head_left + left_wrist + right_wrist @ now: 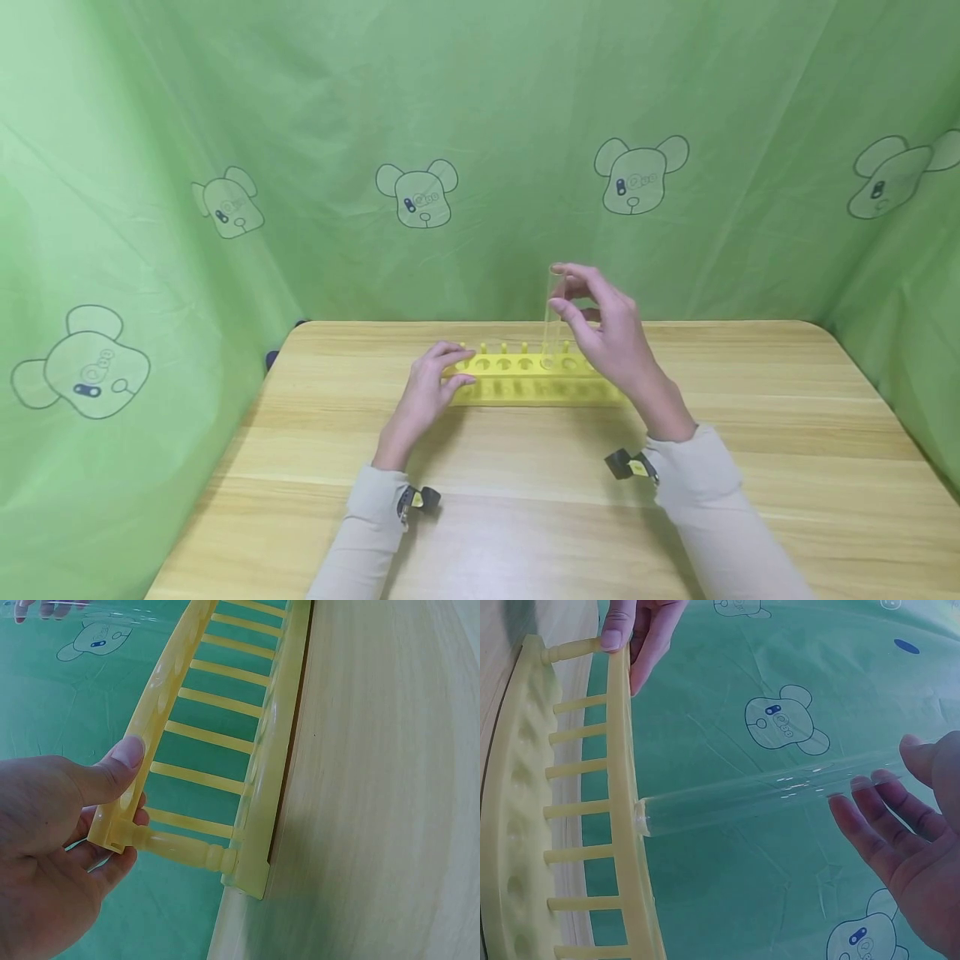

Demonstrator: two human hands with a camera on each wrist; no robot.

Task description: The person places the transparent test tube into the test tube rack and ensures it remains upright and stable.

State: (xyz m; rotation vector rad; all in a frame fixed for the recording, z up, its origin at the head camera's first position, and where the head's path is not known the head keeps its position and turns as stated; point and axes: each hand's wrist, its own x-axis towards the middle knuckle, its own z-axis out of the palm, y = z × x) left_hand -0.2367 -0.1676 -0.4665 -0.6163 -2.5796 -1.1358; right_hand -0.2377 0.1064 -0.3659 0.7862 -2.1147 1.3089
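A yellow test tube rack (517,400) stands on the wooden table, with round holes along its top bar and pegs behind them. At its left end my left hand (425,387) grips the top bar, thumb on the near side and fingers on the other, as the left wrist view also shows. My right hand (618,342) holds a clear test tube (742,799) upright above the rack, thumb and fingers around its upper part. In the right wrist view the tube's lower end sits right at a hole in the top bar, right of the rack's middle.
The light wooden table (525,517) has its far edge just behind the rack. Green curtains (510,83) printed with bear heads hang behind and at both sides. A small black camera is strapped at each wrist.
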